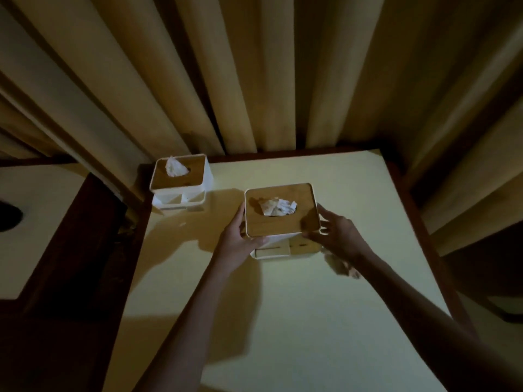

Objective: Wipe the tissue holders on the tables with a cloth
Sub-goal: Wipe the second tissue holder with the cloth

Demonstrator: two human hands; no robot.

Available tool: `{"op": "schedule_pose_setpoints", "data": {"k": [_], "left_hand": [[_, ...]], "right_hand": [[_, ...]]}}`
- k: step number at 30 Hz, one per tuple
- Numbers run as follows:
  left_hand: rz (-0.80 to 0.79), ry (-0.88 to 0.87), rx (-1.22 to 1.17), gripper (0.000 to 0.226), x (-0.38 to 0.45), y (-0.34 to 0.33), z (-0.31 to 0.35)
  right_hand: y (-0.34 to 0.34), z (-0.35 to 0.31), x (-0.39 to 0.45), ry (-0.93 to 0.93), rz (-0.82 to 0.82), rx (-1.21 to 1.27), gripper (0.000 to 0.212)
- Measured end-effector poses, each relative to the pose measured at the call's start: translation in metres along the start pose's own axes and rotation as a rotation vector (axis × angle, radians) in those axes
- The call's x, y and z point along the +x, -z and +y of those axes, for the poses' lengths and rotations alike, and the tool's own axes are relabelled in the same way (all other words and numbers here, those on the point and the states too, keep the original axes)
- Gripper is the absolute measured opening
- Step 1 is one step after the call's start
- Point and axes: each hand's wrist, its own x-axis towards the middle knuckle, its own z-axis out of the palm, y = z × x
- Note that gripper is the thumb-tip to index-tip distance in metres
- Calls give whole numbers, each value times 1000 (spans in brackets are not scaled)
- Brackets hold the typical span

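The tissue holder [281, 219] sits between both hands: left hand [237, 241] grips its left side, right hand [339, 236] grips its right corner.

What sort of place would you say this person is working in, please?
Probably a restaurant or café dining room, dimly lit. Two matching tissue holders, one between the hands and another at the far corner, stand on a pale table with a dark rim, another table sits alongside, and long pleated curtains hang behind.
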Motion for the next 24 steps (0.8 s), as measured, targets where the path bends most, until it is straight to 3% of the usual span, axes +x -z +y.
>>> {"op": "schedule_pose_setpoints", "data": {"k": [7, 14, 20, 24], "left_hand": [[-69, -118, 76, 109, 115, -54, 89], [-105, -153, 83, 91, 192, -129, 121], [-114, -103, 102, 83, 224, -171, 124], [-71, -55, 100, 95, 232, -187, 118]], "right_hand": [[114, -6, 76, 65, 67, -99, 66], [186, 48, 142, 17, 90, -118, 44], [213, 91, 173, -33, 32, -85, 50], [218, 111, 184, -33, 23, -58, 58]]}}
